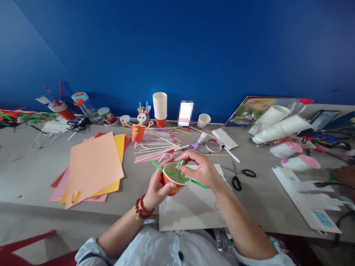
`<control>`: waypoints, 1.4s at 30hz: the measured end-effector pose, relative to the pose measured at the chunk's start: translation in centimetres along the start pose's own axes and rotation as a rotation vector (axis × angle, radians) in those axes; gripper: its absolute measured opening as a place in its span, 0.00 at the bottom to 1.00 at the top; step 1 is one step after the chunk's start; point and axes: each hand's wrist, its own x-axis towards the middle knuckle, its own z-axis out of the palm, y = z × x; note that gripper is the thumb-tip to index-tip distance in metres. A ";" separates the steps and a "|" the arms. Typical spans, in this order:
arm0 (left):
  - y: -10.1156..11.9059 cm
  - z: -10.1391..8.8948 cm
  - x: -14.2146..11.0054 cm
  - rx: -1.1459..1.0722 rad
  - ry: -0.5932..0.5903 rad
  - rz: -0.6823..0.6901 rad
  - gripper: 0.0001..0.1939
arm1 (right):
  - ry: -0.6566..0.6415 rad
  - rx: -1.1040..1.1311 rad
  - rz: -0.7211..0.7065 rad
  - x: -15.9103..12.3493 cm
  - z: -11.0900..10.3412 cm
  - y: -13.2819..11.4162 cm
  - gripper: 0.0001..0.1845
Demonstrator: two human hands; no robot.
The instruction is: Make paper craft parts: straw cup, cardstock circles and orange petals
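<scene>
Two hands share it: left hand [158, 188] best steadies the red cup [175, 185] lightly, uncrushed, while right hand [200, 169] pinches the green stems [181, 167] together inside.

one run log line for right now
left hand: holding red paper cup; right hand: pinching green stems at cup mouth; nearby: scissors, peach paper

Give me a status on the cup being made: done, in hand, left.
Done: green stems already stick out on both sides of the red cup.
In hand: the left hand holds the cup while the right hand pinches the stems at its mouth.
Left: probably a face and arm ends, which the rabbit-faced cup has and this one doesn't show.
</scene>
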 end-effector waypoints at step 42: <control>0.1 0.3 0.2 -0.074 -0.022 0.048 0.37 | 0.059 0.201 -0.140 -0.1 0.1 0.2 0.07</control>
